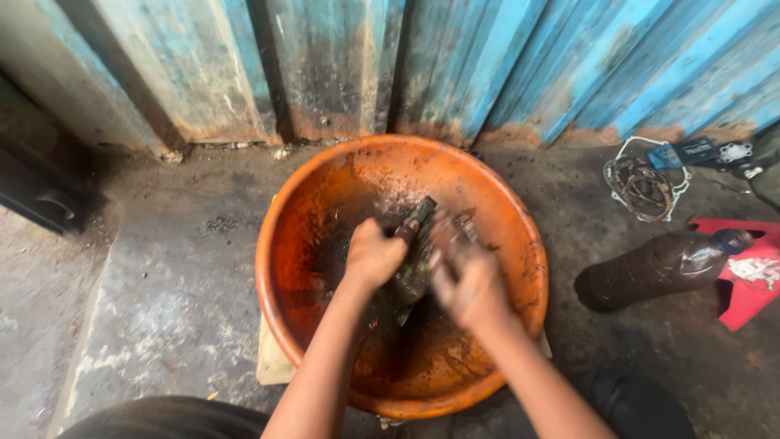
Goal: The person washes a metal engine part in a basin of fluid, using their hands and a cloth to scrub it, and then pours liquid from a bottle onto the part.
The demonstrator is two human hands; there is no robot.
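Gripping a greasy metal engine part w/ closed left hand at basin centre, long axis running 1-to-7 o'clock, right hand blurred at its 3 o'clock, touching, fingers' state can't tell; plastic bottle lies further at 3.

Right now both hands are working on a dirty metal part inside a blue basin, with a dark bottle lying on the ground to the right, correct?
Not quite. The basin is orange, not blue; the blue is the wall behind it. The head view shows the left hand and right hand on the metal part, and the dark bottle lying to the right.
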